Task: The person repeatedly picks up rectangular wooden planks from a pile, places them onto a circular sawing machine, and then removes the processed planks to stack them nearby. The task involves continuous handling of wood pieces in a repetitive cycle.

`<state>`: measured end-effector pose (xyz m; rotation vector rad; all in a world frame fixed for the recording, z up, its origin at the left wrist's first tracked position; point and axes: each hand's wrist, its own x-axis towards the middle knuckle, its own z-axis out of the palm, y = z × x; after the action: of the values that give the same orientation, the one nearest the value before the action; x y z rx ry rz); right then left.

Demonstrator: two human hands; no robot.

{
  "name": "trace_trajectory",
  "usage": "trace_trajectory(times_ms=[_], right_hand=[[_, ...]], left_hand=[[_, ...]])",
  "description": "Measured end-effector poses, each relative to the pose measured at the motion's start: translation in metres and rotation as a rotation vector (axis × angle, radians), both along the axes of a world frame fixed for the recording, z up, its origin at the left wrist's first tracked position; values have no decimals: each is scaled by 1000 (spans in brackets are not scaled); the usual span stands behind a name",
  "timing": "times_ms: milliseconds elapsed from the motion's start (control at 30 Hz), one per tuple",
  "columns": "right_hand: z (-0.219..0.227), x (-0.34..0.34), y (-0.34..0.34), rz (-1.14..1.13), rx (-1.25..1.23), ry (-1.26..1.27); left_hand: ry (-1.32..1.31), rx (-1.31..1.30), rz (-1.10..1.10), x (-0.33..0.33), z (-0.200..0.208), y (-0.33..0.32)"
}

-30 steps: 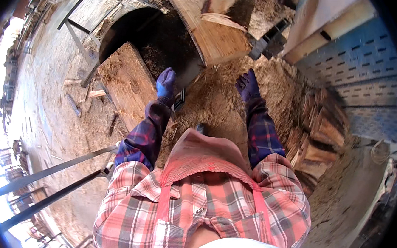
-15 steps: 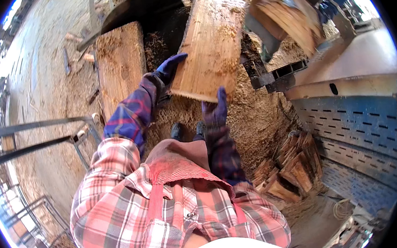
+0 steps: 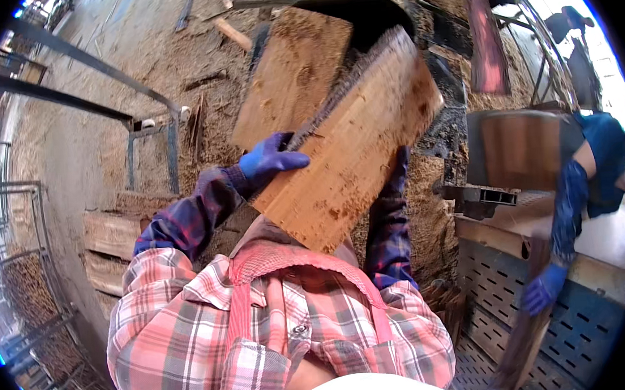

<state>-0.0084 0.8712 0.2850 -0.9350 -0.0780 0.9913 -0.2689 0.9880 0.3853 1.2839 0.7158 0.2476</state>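
A thick wooden board (image 3: 356,145), dusted with sawdust and with one rough bark edge, is held tilted in front of my body. My left hand (image 3: 270,159), in a blue glove, grips its left bark edge with the thumb lying over the top face. My right hand (image 3: 401,158) supports the board at its right edge; most of that hand is hidden behind the wood. Beyond my left hand, a second wide board (image 3: 293,69) with sawdust on it lies beside a dark round opening (image 3: 379,9).
At right a co-worker's blue-gloved hand (image 3: 544,289) holds a blurred bark-edged strip (image 3: 521,332) over a slotted blue metal panel (image 3: 589,313). A metal frame (image 3: 82,106) stands at left, near stacked timbers (image 3: 113,245). Sawdust covers the floor (image 3: 127,34).
The board has come closer to my body and tilted rightward. My left hand now has its thumb over the board. My view has turned; a co-worker's arm now shows at right.
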Motion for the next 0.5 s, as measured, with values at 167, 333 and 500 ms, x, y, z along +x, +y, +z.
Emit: trace_trajectory(times_ms=[167,333,500], right_hand=[[20,-54,87,258,-125,-132],[-4,-74,123,298,-136,-207],[12,-89,94,357,-167,-325]], left_hand=[[-1,38,535,-91,-46,63],[-194,-261,523,-110,-158,91],[-33,-262,522,-76,-166,80]])
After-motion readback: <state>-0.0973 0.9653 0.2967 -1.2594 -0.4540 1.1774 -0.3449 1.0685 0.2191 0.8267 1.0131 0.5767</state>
